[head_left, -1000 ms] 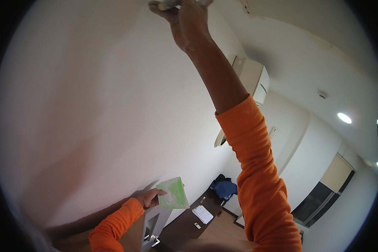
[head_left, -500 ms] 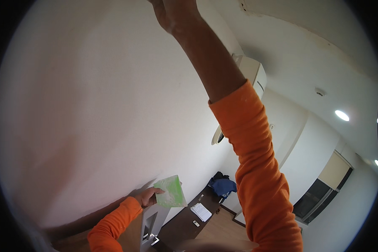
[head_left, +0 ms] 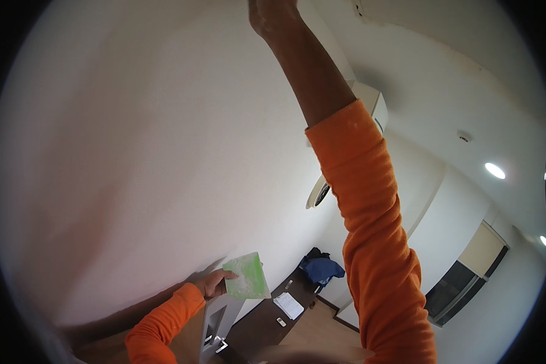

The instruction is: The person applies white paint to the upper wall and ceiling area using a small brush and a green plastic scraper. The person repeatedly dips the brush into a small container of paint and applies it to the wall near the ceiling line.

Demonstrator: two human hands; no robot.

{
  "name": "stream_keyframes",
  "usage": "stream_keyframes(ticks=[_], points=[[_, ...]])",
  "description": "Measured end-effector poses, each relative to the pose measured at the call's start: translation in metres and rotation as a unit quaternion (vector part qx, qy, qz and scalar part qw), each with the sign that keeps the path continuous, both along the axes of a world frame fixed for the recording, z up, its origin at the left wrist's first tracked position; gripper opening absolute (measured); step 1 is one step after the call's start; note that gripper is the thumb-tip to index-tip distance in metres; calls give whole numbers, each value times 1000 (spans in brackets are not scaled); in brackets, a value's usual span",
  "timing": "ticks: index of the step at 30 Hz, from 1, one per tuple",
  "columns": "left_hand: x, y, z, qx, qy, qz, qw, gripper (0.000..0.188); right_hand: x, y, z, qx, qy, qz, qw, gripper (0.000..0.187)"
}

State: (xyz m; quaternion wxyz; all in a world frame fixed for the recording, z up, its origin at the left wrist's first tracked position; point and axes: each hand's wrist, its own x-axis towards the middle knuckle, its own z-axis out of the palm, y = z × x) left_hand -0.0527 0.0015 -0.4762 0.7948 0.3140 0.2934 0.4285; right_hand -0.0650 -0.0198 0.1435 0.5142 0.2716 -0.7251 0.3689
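My left hand (head_left: 211, 284), low in the picture, is closed on the near edge of a flat green plastic spreader (head_left: 247, 276) smeared with whitish paste. The thumb lies across its face. My right arm reaches up high in front of a pale wall (head_left: 145, 158), and my right hand (head_left: 275, 15) is cut off by the top of the picture. Only its heel and wrist show, so its fingers and anything in them are hidden. Whitish smudges mark the skin there.
Below stands a dark desk (head_left: 249, 330) with papers (head_left: 289, 306), a small white handheld device (head_left: 281, 322) and blue cloth (head_left: 323, 270). A round clock (head_left: 317, 192) and a white boxy unit (head_left: 370, 103) are on the wall. A door handle (head_left: 222, 346) shows lower down.
My right hand has shifted a little up and to the right along the wall. The left hand and the spreader have stayed nearly in place.
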Motion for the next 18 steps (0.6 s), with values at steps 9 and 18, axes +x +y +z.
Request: stream_keyframes(ticks=[9,18], points=[[-6,6,-12,20,-5,7,1000,51,16,-13,-46,-23,26,-91,995,101],[-5,9,-10,15,-37,-15,999,53,8,-36,-19,-45,26,0,999,95]])
